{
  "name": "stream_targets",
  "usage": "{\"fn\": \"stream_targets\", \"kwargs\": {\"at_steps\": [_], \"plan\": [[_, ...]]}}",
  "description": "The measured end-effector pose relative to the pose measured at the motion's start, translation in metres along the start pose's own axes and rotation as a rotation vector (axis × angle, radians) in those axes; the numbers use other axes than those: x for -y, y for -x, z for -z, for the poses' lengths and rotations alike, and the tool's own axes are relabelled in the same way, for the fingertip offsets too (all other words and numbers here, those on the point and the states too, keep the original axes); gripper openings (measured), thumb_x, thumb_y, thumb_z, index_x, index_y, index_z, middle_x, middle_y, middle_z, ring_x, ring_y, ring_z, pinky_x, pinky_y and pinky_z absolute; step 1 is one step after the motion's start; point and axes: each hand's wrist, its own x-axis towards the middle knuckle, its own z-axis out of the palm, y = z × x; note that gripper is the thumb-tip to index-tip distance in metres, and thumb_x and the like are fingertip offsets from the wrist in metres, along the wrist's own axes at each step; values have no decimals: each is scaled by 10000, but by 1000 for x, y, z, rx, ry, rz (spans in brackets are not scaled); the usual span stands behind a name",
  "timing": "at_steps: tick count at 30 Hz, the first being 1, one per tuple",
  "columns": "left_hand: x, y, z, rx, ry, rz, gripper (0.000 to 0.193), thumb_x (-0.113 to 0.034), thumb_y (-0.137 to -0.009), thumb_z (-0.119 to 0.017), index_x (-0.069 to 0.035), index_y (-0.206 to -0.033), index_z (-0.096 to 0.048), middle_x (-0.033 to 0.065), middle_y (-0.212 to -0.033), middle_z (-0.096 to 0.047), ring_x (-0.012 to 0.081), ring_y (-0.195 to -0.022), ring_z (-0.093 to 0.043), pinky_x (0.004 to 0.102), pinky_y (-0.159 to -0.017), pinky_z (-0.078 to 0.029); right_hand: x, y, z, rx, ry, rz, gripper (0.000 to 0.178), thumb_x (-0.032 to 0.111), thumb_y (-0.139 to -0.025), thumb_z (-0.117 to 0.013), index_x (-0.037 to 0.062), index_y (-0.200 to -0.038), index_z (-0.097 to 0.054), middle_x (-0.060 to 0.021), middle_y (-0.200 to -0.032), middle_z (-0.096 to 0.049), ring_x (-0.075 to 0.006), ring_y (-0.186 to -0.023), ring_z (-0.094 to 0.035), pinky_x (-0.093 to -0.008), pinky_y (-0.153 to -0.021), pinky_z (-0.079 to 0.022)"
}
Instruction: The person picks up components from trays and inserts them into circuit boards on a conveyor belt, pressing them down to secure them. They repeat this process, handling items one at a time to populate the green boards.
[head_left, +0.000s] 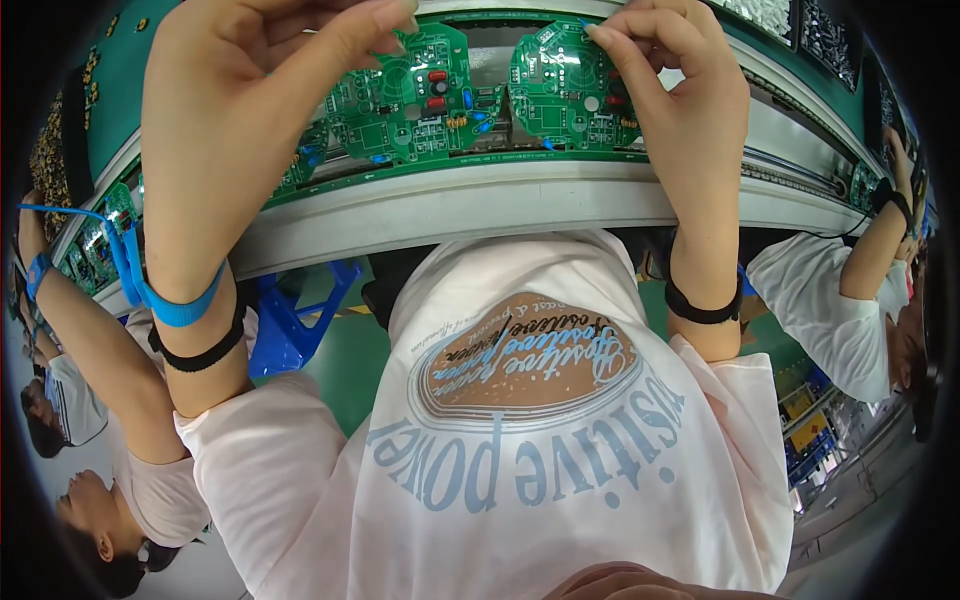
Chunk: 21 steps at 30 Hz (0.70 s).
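Note:
Two green circuit boards lie side by side in the rail below my hands. The left board (405,95) carries red, blue and black components; the right board (560,90) bears similar parts. Over the left board's upper edge is my left hand (250,90), fingers curled toward the thumb; the frame's top edge cuts it, and anything pinched there is hidden. My right hand (680,70) hovers at the right board's upper right, thumb and forefinger closed on a small blue component (584,22) at their tips.
A pale metal rail (470,205) runs along the near side of the boards. Bins of small parts (830,40) stand at the far right, and more loose parts (60,150) lie at left. Co-workers' arms (100,340) reach in on both sides. A blue stool (290,325) stands below.

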Motion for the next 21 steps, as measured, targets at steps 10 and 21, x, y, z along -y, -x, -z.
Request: {"fn": "stream_targets", "kwargs": {"at_steps": [10,21], "plan": [[16,-2,7,119,93,-131,120,-4,-994,-673,80,-1069,-713,93,-887,-736,108,-773,-699,224,-715,-587,1,1,-1,-4,18,20,122,-50,-853,-751,-17,-863,-635,-90,-894,-620,-175,-698,-554,-282,-624,-444],[21,-5,14,155,219,102,197,-53,-1032,-639,86,-1154,-706,122,-917,-751,148,-787,-730,248,-711,-613,8,3,-5,11,113,-25,122,-48,-844,-752,-15,-895,-646,-117,-888,-642,-255,-744,-629,-327,-677,-505]]}}
